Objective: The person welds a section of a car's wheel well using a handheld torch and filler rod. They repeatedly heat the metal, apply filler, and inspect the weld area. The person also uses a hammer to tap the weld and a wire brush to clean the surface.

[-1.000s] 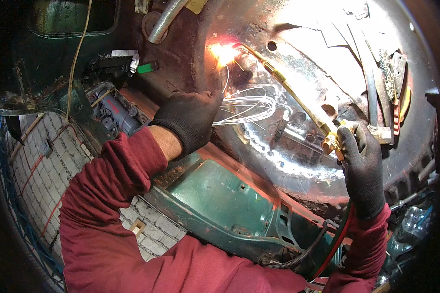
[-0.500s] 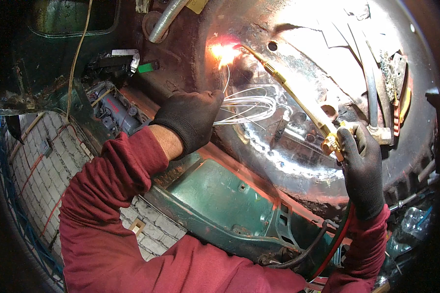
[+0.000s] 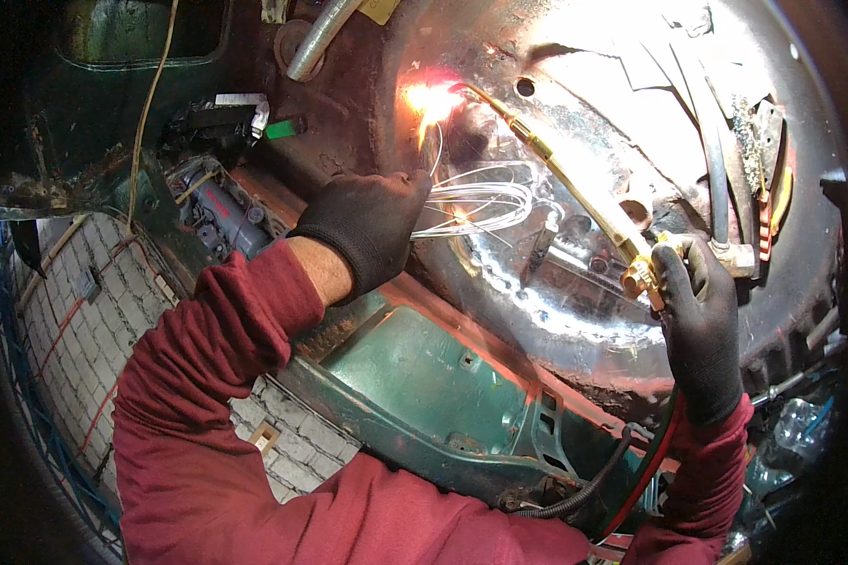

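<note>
My left hand [image 3: 369,224], in a black glove, is closed on a coil of thin pale filler wire [image 3: 499,205]. One end of the wire rises from my fingers toward a bright orange-pink glow [image 3: 433,98] on the round metal pan [image 3: 575,325]. My right hand [image 3: 699,315], also gloved, grips the valve end of a brass gas torch [image 3: 575,188]. The torch slants up and left, its bent tip at the glow. Glare hides the exact spot where flame, wire and metal meet.
A hammer [image 3: 716,151] and other hand tools lie in the pan's right side. Red and dark hoses [image 3: 645,471] run below my right hand. A green body panel [image 3: 433,363] borders the pan, with a grey cylindrical tool [image 3: 221,212] to the left. White brick paving [image 3: 94,330] shows below left.
Both hands hold nearly the same place. A small orange spark now shows by the wire coil, and the orange flare below the torch tip reaches a little lower.
</note>
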### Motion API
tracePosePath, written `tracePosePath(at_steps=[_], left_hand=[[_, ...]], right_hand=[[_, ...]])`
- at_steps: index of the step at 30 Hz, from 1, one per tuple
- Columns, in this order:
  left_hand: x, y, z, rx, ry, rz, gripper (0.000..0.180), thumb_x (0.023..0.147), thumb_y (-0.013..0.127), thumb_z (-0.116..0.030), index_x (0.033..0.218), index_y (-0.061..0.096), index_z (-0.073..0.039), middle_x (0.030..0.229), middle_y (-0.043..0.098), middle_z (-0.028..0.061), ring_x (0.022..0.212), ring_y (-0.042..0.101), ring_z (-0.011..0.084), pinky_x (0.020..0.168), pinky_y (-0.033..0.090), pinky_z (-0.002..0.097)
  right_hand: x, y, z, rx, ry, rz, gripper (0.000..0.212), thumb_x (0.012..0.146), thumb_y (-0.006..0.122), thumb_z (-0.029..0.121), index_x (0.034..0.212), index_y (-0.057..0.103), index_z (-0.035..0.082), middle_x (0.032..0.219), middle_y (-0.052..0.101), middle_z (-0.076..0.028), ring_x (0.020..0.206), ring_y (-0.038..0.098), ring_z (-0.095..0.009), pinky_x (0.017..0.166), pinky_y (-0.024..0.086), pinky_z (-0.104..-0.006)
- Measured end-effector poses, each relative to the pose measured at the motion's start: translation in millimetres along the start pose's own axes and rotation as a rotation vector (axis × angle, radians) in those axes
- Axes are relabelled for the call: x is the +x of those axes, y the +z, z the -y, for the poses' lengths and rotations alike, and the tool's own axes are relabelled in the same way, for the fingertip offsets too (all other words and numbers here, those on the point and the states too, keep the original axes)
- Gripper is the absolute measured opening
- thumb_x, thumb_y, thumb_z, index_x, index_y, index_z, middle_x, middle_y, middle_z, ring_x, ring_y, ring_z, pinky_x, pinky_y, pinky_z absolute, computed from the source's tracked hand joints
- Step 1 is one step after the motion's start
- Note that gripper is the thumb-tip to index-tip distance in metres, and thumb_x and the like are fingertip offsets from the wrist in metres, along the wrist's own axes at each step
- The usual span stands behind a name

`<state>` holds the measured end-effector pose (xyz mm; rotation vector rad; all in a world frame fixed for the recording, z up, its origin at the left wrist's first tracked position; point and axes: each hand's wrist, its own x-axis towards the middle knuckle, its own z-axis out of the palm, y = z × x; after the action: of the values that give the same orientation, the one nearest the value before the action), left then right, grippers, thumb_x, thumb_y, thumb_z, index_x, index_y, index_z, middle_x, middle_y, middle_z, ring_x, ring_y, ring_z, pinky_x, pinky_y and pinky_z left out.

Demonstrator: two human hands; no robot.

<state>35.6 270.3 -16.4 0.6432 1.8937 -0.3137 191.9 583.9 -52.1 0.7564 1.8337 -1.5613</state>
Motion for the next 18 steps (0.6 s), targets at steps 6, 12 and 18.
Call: tracePosePath(at_steps=[6,12,18], left_hand=[[0.3,-1.3,-0.9,0.028,-0.002,0.015,0.033,0.083,0.073,-0.006,0.112,0.058,-0.005,0.099,0.072,0.0219,0.099,0.073,0.0449,0.086,0.058,0.0554],[2.3,-2.9,-2.3,0.026,-0.029,0.045,0.033,0.084,0.073,-0.006,0.113,0.058,-0.004,0.1,0.072,0.0228,0.099,0.073,0.045,0.087,0.058,0.0556],[2.1,-2.2,-0.6,0.014,-0.024,0.048,0.032,0.085,0.072,-0.007,0.114,0.058,-0.003,0.102,0.072,0.024,0.102,0.073,0.0451,0.088,0.058,0.0556]], right_hand=[[0.3,-3.7,0.9,-0.1,-0.066,0.024,0.028,0.111,0.06,0.02,0.094,0.056,-0.002,0.079,0.049,-0.004,0.076,0.045,-0.009,0.067,0.04,-0.0292],[0.4,-2.1,-1.5,-0.074,-0.073,0.009,0.028,0.111,0.06,0.02,0.094,0.056,-0.002,0.08,0.049,-0.005,0.077,0.045,-0.01,0.068,0.04,-0.0296],[0.2,-1.9,0.2,-0.089,-0.064,0.012,0.028,0.111,0.06,0.02,0.094,0.057,-0.002,0.079,0.05,-0.005,0.076,0.045,-0.01,0.067,0.04,-0.03]])
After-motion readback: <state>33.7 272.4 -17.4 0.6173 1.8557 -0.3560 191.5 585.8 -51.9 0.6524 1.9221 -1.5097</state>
